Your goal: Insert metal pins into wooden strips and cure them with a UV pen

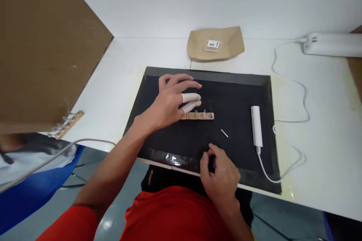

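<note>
A light, stiff wooden strip [200, 117] lies mid-mat [181, 139], seemingly best taken by its long edges, clear of the small, perhaps fragile upright pegs; a metal pin [224, 133], likely slippery, lies at its four o'clock. The left hand [169, 99] is held at ten o'clock, sheathed fingertips nearly together, contents impossible to tell; the right [222, 177], at five, is loosely curled around nothing visible.

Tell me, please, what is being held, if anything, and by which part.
No held thing shows in the left hand or right hand; whether fingertips hide something small cannot be told.
</note>
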`<state>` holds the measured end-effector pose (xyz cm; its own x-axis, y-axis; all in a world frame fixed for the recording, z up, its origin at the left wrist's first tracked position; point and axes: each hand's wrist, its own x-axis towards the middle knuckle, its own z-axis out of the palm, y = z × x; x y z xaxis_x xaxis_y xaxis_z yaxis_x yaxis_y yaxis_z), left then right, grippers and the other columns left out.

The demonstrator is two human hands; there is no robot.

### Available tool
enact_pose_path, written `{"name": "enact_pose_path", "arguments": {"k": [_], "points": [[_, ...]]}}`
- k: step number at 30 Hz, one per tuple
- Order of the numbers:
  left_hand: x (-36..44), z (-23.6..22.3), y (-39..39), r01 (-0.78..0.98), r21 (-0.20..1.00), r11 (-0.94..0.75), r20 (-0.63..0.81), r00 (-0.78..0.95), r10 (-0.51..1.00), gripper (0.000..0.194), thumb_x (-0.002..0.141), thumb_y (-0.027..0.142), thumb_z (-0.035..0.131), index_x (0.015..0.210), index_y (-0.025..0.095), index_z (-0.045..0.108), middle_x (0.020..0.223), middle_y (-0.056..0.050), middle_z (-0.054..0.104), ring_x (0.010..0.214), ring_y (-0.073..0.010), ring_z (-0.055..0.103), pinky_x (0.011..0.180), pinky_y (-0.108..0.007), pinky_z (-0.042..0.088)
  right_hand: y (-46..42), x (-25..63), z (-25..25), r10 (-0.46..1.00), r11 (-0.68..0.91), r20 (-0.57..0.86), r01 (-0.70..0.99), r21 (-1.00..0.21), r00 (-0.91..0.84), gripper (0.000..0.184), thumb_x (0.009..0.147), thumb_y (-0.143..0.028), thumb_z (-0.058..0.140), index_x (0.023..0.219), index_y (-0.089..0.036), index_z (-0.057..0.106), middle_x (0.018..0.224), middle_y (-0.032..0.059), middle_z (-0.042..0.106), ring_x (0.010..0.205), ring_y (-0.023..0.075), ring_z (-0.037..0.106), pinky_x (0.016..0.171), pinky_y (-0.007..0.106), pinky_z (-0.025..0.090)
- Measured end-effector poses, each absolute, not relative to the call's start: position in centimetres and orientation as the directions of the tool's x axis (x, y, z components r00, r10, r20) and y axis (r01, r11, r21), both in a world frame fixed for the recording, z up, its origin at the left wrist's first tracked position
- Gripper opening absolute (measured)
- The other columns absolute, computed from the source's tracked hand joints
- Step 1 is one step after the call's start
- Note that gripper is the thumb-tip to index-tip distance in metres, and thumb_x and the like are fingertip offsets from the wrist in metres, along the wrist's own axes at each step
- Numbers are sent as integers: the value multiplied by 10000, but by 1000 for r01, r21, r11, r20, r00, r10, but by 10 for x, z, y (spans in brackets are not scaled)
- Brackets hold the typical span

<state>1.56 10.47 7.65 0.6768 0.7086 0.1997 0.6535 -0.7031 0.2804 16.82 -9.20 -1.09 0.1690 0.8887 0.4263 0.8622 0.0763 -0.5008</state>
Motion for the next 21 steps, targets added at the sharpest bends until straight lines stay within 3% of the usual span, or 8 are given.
{"name": "enact_pose_path", "arguments": {"k": [6, 12, 21], "points": [[29, 61, 68, 594, 200, -779, 255, 736, 627, 253, 1098, 402, 526, 1130, 401, 777, 1435, 39, 708, 1440, -243, 547, 1138, -540, 311, -93, 167, -10, 893, 60, 409, 851, -521, 187, 177, 1013, -193, 543, 1146, -150, 651, 781, 23, 733, 601, 144, 640, 583, 284, 483], [43, 37, 71, 484, 119, -867, 543, 699, 465, 64, 1011, 241, 711, 1027, 255, 771, 1300, -35, 775, 1314, -262, 631, 1059, -482, 332, -94, 167, -9, 895, 51, 401, 849, -527, 195, 186, 1011, -186, 525, 1144, -148, 649, 838, 51, 761, 696, 168, 697, 654, 300, 529], [45, 32, 71, 468, 133, -874, 457, 753, 473, 68, 998, 216, 721, 1024, 256, 770, 1345, -39, 751, 1352, -282, 600, 1084, -490, 303, -93, 166, -8, 902, 57, 389, 840, -540, 189, 177, 1007, -166, 527, 1133, -121, 642, 806, 49, 745, 570, 134, 602, 575, 281, 483]]}}
